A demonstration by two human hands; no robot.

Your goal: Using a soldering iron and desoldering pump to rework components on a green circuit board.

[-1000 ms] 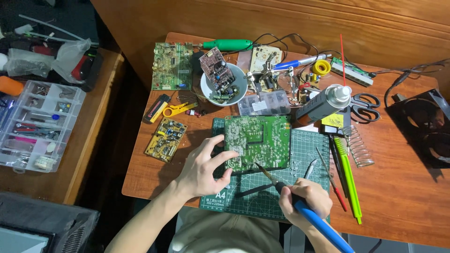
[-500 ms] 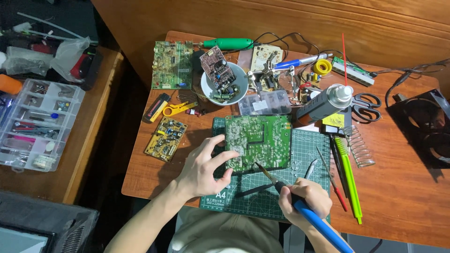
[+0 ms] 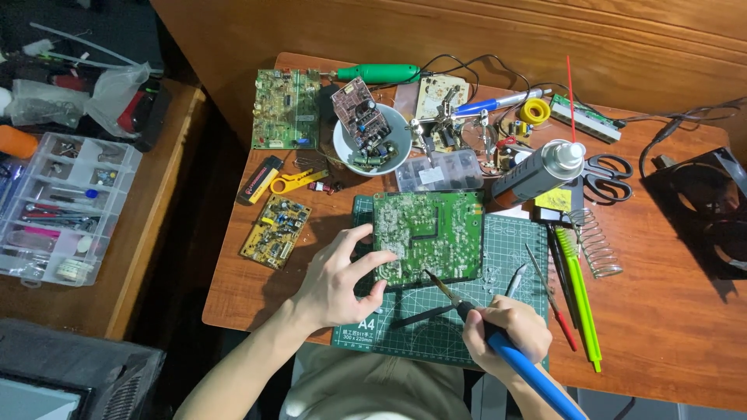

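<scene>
Left hand (image 3: 334,284), fingers spread, presses the green board (image 3: 428,236); right hand (image 3: 502,334) grips a soldering iron (image 3: 498,342). The white bowl (image 3: 346,152) holds a board, perhaps loose parts.

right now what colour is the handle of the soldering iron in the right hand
Blue. The soldering iron handle shows best in the head view, held in the right hand.
</scene>
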